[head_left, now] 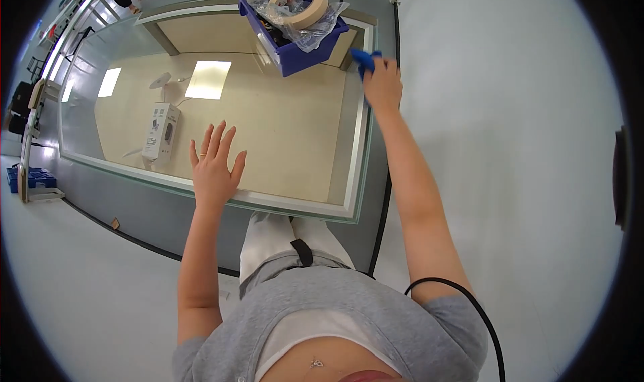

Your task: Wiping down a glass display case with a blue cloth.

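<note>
My right hand (384, 87) is closed on a blue cloth (362, 60) at the right edge of the glass-topped table (282, 134), toward its far corner. The cloth is bunched, and part of it shows past my fingers. My left hand (216, 171) is spread flat above the near edge of the glass, fingers pointing away from me, holding nothing. Whether its palm touches the glass cannot be seen.
A blue bin (312, 57) with clear plastic wrap and a tape roll (310, 18) stands at the far right of the table. A white printed box (161, 132) appears at the left, on or under the glass. A white wall (503, 147) runs along the right.
</note>
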A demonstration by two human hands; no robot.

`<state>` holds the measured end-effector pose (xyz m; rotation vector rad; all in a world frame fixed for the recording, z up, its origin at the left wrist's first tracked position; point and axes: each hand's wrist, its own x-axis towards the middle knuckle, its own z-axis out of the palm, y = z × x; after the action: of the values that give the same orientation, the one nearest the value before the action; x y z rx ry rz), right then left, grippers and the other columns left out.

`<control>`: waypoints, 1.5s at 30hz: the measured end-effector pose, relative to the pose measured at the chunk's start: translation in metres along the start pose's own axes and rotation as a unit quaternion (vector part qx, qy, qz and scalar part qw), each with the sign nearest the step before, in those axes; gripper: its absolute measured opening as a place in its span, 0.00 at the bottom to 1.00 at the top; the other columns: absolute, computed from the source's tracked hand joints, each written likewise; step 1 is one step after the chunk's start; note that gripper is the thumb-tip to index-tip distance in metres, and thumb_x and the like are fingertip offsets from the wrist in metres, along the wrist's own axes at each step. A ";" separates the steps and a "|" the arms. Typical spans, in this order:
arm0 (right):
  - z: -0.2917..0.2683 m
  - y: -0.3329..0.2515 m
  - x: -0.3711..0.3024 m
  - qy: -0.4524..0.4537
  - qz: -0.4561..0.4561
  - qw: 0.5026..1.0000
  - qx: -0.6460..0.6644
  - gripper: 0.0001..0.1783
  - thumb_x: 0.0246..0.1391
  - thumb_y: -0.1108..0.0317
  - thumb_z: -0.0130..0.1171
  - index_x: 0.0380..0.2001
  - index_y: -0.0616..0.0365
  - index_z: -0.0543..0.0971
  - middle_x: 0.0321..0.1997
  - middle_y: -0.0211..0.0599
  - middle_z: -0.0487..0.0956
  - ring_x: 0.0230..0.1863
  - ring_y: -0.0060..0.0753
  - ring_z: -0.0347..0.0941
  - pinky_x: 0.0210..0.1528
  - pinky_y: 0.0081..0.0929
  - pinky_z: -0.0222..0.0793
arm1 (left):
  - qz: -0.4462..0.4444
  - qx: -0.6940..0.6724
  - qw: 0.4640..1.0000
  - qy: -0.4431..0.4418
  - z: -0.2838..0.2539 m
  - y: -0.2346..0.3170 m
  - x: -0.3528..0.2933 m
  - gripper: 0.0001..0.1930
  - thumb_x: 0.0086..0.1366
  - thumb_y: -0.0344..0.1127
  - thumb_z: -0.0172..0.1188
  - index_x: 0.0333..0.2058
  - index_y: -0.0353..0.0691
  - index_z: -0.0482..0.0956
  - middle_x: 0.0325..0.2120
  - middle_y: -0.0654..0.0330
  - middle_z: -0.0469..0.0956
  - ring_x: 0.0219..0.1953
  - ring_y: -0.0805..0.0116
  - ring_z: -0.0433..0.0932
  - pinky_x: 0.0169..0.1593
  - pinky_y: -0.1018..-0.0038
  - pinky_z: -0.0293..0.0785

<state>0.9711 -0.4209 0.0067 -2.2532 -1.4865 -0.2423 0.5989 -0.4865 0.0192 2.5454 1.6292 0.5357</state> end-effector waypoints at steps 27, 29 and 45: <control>0.074 0.043 0.157 -0.011 -0.140 0.990 0.008 0.26 0.59 0.59 0.50 0.57 0.61 0.68 0.64 0.49 0.64 0.64 0.54 0.60 0.66 0.43 0.56 | -0.024 -0.013 0.999 -0.037 -0.023 0.018 0.014 0.25 0.58 0.39 0.58 0.55 0.45 0.71 0.61 0.60 0.65 0.65 0.57 0.59 0.68 0.54 0.42; 0.078 0.040 0.173 -0.015 -0.120 0.992 0.028 0.26 0.60 0.58 0.50 0.58 0.60 0.68 0.64 0.49 0.64 0.64 0.54 0.61 0.66 0.43 0.56 | -0.028 -0.008 0.999 -0.038 -0.024 0.018 0.013 0.25 0.58 0.39 0.58 0.55 0.46 0.71 0.61 0.60 0.65 0.65 0.57 0.59 0.68 0.54 0.42; -0.032 0.007 -0.071 0.016 -0.128 0.984 0.127 0.23 0.50 0.68 0.56 0.52 0.58 0.75 0.62 0.45 0.69 0.61 0.51 0.65 0.62 0.39 0.63 | 0.003 0.044 0.999 -0.007 -0.006 0.008 0.000 0.24 0.65 0.43 0.53 0.59 0.46 0.67 0.63 0.61 0.62 0.67 0.58 0.56 0.69 0.52 0.42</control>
<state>0.9509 -0.4964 0.0077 -1.8528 -1.6850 -0.1547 0.6036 -0.4905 0.0269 2.6105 1.6768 0.4550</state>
